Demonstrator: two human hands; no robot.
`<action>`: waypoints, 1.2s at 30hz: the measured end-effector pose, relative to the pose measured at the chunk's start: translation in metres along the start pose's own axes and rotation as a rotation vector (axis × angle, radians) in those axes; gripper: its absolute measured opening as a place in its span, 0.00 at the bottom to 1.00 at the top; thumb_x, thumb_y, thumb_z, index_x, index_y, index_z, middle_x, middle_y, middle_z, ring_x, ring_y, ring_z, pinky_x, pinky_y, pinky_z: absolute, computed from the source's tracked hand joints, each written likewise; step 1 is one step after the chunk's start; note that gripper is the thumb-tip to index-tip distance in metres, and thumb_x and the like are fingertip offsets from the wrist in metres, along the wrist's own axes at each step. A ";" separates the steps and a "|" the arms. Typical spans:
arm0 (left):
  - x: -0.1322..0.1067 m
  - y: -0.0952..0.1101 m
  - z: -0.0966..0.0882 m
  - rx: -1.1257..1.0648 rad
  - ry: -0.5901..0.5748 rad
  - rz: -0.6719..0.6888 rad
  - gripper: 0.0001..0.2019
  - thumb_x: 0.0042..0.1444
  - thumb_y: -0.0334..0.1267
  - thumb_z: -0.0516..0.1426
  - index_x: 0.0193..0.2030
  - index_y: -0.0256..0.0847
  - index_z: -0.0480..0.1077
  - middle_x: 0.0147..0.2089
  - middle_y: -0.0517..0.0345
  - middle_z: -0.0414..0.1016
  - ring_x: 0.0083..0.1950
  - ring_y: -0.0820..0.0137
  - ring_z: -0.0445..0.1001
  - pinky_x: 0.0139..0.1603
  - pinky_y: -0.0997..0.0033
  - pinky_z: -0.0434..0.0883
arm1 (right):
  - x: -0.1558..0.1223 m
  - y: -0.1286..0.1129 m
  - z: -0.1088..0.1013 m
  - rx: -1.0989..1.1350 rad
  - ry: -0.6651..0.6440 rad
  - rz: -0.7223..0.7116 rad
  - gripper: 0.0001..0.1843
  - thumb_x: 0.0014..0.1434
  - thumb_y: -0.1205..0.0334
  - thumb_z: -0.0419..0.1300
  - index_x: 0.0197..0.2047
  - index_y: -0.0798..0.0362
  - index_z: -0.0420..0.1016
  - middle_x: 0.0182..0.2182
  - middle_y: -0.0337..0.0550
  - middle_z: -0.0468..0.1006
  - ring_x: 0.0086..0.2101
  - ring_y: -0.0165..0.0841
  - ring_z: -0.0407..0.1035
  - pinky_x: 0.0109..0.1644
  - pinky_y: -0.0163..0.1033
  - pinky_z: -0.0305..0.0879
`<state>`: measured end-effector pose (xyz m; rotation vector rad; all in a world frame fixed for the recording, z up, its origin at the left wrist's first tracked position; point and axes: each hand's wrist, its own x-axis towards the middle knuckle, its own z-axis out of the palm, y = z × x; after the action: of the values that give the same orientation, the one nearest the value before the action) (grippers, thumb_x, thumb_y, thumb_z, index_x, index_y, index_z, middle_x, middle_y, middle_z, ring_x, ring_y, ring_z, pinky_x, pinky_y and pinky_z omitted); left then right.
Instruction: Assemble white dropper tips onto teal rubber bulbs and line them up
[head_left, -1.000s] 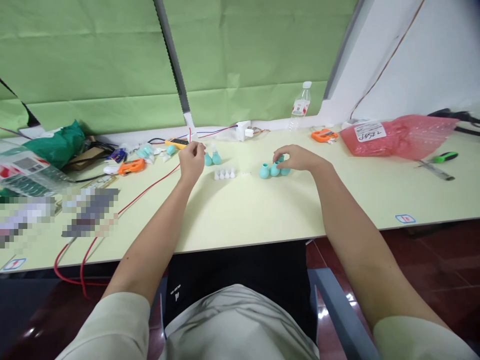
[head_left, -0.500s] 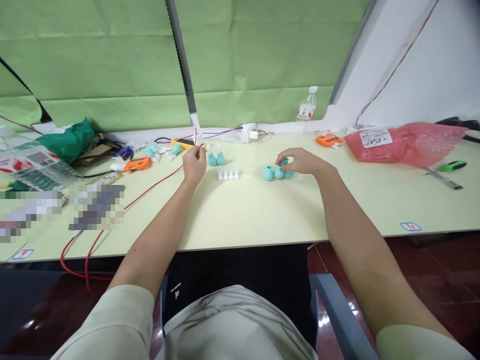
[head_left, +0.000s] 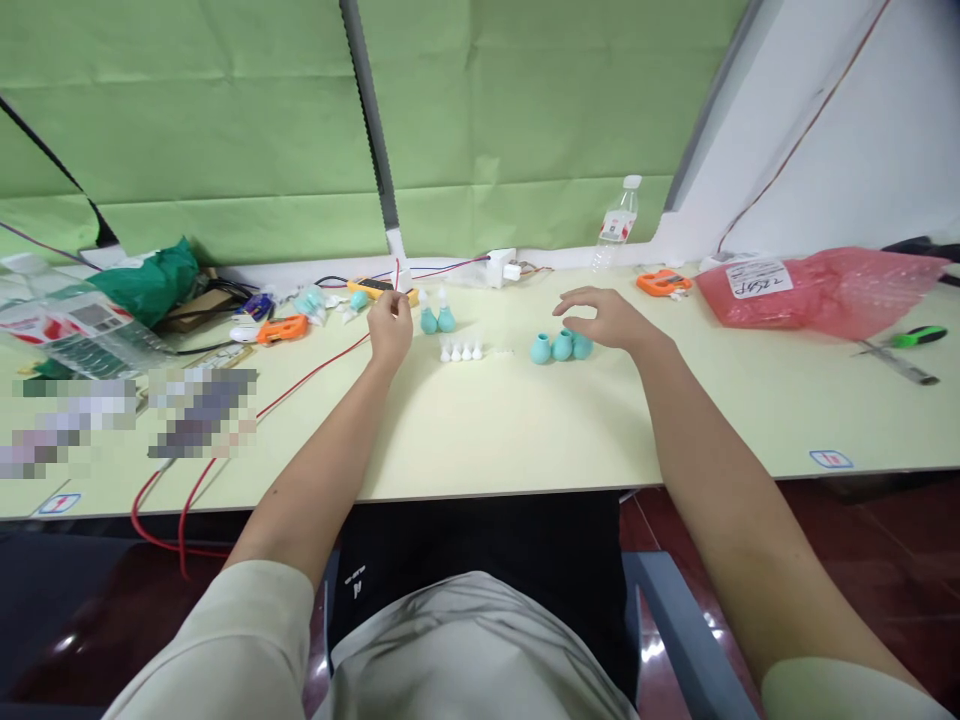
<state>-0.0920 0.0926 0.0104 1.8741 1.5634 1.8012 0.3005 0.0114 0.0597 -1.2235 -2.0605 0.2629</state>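
Lifting off the three teal bulbs (head_left: 561, 346), the right hand (head_left: 607, 318) is hovering above them, fingers spread; the left hand (head_left: 390, 325) is resting clenched beside two tipped bulbs (head_left: 436, 318).

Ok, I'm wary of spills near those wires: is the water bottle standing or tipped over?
Upright: the water bottle stands on its base at the back, white cap on top.

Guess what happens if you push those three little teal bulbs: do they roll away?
They would probably wobble rather than roll far: the teal bulbs stand upright on the table. They look small and open-topped, so likely hollow and light. A hard push might tip them.
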 end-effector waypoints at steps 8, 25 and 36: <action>0.045 0.004 0.006 0.195 -0.247 0.173 0.19 0.54 0.32 0.58 0.54 0.43 0.73 0.55 0.48 0.75 0.56 0.57 0.71 0.60 0.56 0.67 | 0.011 -0.022 0.038 0.048 0.295 -0.347 0.06 0.53 0.69 0.60 0.29 0.49 0.77 0.33 0.45 0.81 0.42 0.44 0.77 0.51 0.50 0.71; 0.037 0.071 0.007 0.100 -0.313 0.262 0.02 0.61 0.34 0.58 0.38 0.42 0.72 0.41 0.50 0.78 0.48 0.58 0.74 0.54 0.56 0.67 | 0.003 -0.014 0.023 -0.055 -0.207 -0.010 0.20 0.54 0.54 0.69 0.51 0.46 0.84 0.61 0.50 0.74 0.64 0.50 0.64 0.66 0.57 0.62; -0.012 0.094 -0.023 -0.166 -0.139 0.250 0.08 0.67 0.44 0.56 0.42 0.42 0.69 0.42 0.55 0.78 0.45 0.67 0.79 0.48 0.68 0.75 | 0.010 -0.008 0.031 -0.045 -0.243 0.004 0.11 0.54 0.62 0.65 0.41 0.46 0.87 0.46 0.44 0.84 0.54 0.47 0.74 0.73 0.62 0.51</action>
<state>-0.0537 0.0278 0.0726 2.1382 1.1405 1.7834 0.2719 0.0212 0.0462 -1.2757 -2.2817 0.3851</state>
